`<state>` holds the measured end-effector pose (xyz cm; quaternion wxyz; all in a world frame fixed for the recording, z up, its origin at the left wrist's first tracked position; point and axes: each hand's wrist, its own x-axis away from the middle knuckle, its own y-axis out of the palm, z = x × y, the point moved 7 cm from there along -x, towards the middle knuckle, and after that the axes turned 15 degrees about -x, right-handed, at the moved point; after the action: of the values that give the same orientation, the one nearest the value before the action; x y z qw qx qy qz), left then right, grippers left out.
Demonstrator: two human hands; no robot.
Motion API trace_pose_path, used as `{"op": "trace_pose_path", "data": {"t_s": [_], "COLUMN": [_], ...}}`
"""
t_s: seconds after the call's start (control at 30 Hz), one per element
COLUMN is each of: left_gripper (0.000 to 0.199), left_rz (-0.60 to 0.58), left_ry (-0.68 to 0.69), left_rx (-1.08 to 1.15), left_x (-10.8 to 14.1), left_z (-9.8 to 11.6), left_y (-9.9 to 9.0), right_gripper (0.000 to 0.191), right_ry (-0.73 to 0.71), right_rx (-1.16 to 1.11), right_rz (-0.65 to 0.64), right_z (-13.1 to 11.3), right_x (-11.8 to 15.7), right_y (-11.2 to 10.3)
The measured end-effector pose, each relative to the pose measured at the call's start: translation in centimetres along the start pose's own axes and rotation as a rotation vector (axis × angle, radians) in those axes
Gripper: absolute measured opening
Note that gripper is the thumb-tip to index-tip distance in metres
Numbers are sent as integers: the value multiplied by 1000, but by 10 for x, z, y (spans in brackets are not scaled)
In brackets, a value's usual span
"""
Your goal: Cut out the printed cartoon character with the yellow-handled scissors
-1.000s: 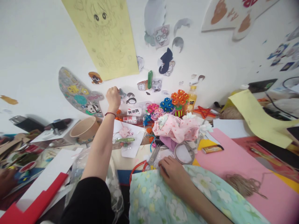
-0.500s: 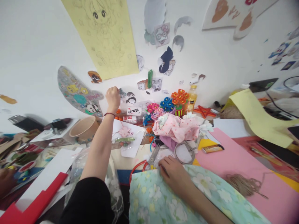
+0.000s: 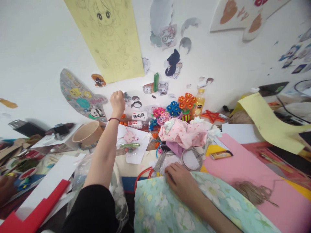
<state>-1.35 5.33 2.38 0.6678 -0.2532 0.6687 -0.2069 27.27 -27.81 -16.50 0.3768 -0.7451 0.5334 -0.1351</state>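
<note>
My left hand (image 3: 117, 102) is raised at the wall with its fingers curled closed, beside a small grey sticker (image 3: 127, 96) and a penguin sticker (image 3: 136, 101). Whatever its fingers may hold is hidden. Lower down, my right hand (image 3: 178, 176) rests by the edge of a green floral cloth (image 3: 160, 200), its fingers bent over clear plastic; what is under them cannot be made out. Scissors with red handles (image 3: 159, 163) lie just left of it, and a roll of tape (image 3: 191, 159) is at its right.
Behind are pink fabric (image 3: 184, 131), crafted flowers (image 3: 187, 101) and a juice bottle (image 3: 199, 103). A wooden-coloured pot (image 3: 87, 132) stands left of my left arm. Pink paper (image 3: 233, 155) with twine (image 3: 254, 192) lies right. Another person's hand (image 3: 7, 189) shows at the far left.
</note>
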Motion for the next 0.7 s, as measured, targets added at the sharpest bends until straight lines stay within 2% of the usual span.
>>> {"op": "trace_pose_path", "data": {"t_s": [0.3, 0.47, 0.7], "left_gripper": [35, 33, 19], "left_rz": [16, 19, 8], "left_ry": [7, 24, 75], "left_rx": [-16, -19, -19], "left_x": [1, -6, -14], "left_z": [0, 0, 8], "left_y": [-1, -12, -23], "right_gripper": [20, 20, 19], "right_ry": [-6, -7, -1], "right_rx": [13, 7, 4], "right_rz": [5, 8, 7], "right_z": [-1, -1, -2], "right_x": [0, -1, -1], "right_y": [0, 0, 0]}}
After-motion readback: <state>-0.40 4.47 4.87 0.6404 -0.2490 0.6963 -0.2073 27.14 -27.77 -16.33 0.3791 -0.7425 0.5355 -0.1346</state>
